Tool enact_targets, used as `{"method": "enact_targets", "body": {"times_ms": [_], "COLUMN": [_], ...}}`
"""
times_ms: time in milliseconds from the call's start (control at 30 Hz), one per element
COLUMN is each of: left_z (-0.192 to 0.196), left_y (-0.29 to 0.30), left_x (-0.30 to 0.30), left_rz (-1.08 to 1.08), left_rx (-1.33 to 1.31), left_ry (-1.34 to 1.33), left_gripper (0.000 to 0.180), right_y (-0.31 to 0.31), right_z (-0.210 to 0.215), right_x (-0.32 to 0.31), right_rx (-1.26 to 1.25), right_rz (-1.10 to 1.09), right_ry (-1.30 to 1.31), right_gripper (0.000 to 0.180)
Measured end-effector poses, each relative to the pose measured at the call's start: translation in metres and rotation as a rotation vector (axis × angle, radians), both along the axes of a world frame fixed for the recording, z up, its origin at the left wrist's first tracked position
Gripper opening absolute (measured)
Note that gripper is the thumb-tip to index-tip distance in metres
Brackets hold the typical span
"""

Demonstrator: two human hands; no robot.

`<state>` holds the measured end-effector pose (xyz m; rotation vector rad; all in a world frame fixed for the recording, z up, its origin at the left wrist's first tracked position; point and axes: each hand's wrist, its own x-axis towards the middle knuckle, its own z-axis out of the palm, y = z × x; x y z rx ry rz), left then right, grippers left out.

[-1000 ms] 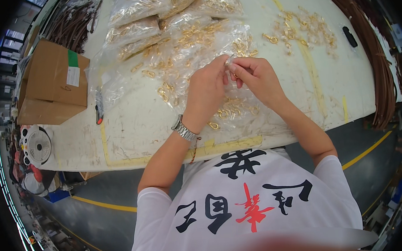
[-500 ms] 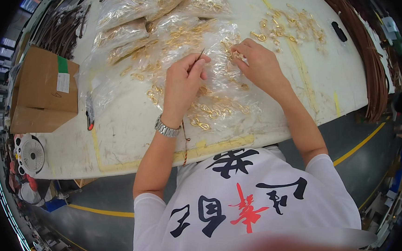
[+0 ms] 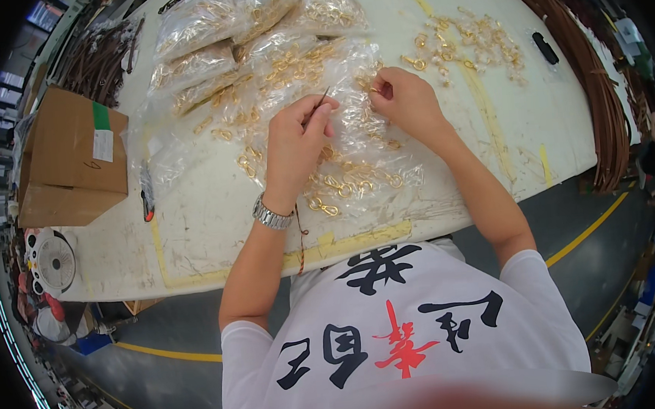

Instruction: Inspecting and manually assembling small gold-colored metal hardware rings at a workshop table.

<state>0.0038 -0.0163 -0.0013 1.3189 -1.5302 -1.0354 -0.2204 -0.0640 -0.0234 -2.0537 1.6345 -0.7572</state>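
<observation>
My left hand, with a metal watch on its wrist, is closed round a thin dark pointed tool whose tip sticks out past the thumb. The tool's kind does not show. To its right, my right hand pinches a gold snap hook, partly hidden by the fingers, at the edge of a clear plastic sheet. Many gold snap hooks lie on and in the clear plastic below and between my hands. Others are heaped beyond my left hand.
Filled clear bags are stacked at the back. A cardboard box, a red-and-black cutter and a fan are at left. Loose wrapped hooks, a black object and brown straps lie at right on the pale table.
My right hand has shifted slightly left, its fingers drawn closer together on the snap hook. My left hand stays nearly in place with the pointed tool. The view has tilted slightly.
</observation>
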Motion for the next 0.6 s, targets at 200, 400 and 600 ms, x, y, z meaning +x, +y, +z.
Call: {"method": "enact_targets", "body": {"times_ms": [200,400,600], "left_z": [0.005,0.01,0.009], "left_y": [-0.001,-0.004,-0.004], "left_x": [0.001,0.009,0.013], "left_rz": [0.084,-0.057,-0.014], "left_rx": [-0.109,0.227,0.122], "left_ry": [0.129,0.381,0.231], "left_gripper": [0.024,0.024,0.022], "right_y": [0.011,0.03,0.026], "right_z": [0.026,0.031,0.036], "right_x": [0.003,0.012,0.011], "right_rx": [0.102,0.48,0.53], "right_rz": [0.085,0.384,0.287], "right_ry": [-0.417,-0.798,-0.874], "right_gripper": [0.013,0.01,0.008]}}
